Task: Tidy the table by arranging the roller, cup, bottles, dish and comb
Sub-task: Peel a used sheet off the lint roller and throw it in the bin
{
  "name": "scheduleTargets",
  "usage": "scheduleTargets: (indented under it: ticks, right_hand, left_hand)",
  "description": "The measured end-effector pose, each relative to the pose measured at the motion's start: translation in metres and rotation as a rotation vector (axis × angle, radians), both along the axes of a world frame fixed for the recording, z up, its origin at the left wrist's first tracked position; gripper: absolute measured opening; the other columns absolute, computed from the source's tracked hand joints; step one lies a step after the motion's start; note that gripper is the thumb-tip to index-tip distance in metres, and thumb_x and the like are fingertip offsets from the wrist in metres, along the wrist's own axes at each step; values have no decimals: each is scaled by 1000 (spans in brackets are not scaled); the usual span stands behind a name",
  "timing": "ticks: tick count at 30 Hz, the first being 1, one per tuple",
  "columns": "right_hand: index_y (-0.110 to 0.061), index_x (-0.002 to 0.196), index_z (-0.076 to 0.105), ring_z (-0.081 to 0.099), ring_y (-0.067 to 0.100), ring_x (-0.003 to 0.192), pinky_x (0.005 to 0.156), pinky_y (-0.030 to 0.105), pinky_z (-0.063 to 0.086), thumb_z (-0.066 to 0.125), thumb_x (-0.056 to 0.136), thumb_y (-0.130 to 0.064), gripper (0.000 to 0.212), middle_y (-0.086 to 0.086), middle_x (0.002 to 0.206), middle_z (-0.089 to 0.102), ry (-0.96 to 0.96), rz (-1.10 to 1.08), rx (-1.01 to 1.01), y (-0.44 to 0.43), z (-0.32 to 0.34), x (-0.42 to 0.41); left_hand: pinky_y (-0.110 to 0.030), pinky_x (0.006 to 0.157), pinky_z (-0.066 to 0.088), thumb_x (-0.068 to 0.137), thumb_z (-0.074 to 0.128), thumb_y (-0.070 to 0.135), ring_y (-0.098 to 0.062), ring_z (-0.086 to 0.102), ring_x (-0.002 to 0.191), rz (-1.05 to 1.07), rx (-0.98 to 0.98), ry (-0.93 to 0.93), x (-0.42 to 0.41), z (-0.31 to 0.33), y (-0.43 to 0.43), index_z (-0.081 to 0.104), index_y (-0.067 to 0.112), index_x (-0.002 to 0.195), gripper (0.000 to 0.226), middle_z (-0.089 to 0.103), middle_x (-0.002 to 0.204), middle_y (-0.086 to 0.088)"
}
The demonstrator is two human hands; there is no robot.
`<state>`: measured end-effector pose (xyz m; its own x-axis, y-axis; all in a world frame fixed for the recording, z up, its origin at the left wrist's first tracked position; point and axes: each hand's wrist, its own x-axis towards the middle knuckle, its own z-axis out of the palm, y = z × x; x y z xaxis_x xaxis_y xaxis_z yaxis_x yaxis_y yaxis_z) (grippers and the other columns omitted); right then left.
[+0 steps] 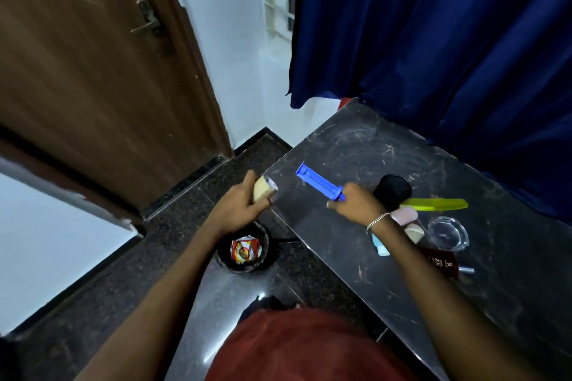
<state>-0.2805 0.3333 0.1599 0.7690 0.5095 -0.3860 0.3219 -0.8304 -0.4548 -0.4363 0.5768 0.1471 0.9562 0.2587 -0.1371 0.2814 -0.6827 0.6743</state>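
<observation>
Two hands work above the near-left edge of a dark, scratched counter (356,145). The left hand (240,206) hangs just off that edge, its fingers closed around a small beige bottle (263,192) whose label is too blurred to read. The right hand (356,202) is over the counter, fingers wrapped around one end of the blue roller (318,184), which points up and to the left; the gripped end is hidden in the fist. A silver bracelet (377,219) circles the right wrist.

Partly covered by the right forearm lie a pink bottle (404,215), a beige one (414,230) and a pale blue item (380,246), cut off by the arm and hard to identify. A dark red bottle (441,261) lies on its side beside them; its light lettering is visible but not legible. The black cup (391,190) stands just beyond the right hand, the yellow-green comb (433,204) touching it on the right. The clear glass dish (448,233) sits near the comb.

On the floor below the left hand stands a black bin (226,252) holding a red and yellow wrapper (244,252). A blue curtain (433,40) overhangs the counter's far side; a brown door (93,71) stands at left.
</observation>
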Motion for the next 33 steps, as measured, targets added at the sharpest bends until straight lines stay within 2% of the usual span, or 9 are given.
scheduleTargets:
  ticks: [2,4,9,13,16,19,24,29,33]
  right_hand:
    - [-13,58,41,43,19,49,48,29,33,70,78,-36,43,-1,51,41,50,6,52,11,-2,-4]
    - [-15,58,39,33,14,49,47,27,28,70,81,-34,42,-2,52,38,104,20,119,25,-6,-10]
    - [-15,57,43,37,13,38,44,25,34,62,85,-32,37,-2,47,36,243,22,214,71,-25,-31]
    - [-5,65,50,41,16,43,47,29,37,57,88,-33,37,1,48,42,256,4,216,113,-47,-47]
    - [0,70,53,41,18,43,49,32,38,54,89,-32,38,2,48,42,306,-45,225,143,-73,-64]
    - [0,73,56,40,16,41,50,33,39,54,90,-30,34,1,47,43,354,-143,215,169,-108,-80]
    - [-3,72,59,38,12,39,47,27,33,56,91,-20,26,1,47,40,387,-174,129,198,-168,-96]
    - [0,69,61,48,23,54,53,32,31,58,92,-20,30,13,56,48,398,-191,47,205,-230,-99]
    - [-10,57,49,47,20,57,48,33,26,61,89,-18,35,5,52,43,392,-205,19,205,-283,-100]
  left_hand:
    - [-43,69,45,86,49,58,-20,61,79,62,-113,28,-11,-9,9,34,23,99,40,63,89,-3]
    - [-40,73,44,88,47,50,-17,60,84,128,-197,44,-22,-17,18,36,19,103,36,62,97,-5]
    - [-32,68,43,87,49,38,-11,53,78,326,-335,54,-47,-44,46,46,18,107,28,59,95,-4]
    - [-40,79,47,84,58,42,-17,60,90,408,-346,99,-65,-74,81,52,26,108,30,65,101,-2]
    - [-33,79,48,91,65,34,-8,61,91,430,-389,136,-76,-94,102,56,26,112,25,67,101,6]
    - [-32,79,49,94,69,27,-7,63,88,470,-420,187,-81,-124,121,60,19,116,25,69,101,4]
    - [-46,86,58,88,76,32,-24,69,98,626,-505,272,-87,-180,144,63,16,116,35,70,101,1]
    - [-58,83,59,74,78,44,-32,71,94,696,-600,357,-95,-260,160,64,14,108,48,72,100,-11]
    - [-58,80,60,61,78,62,-30,71,94,694,-626,435,-98,-325,162,61,30,96,50,71,99,-4]
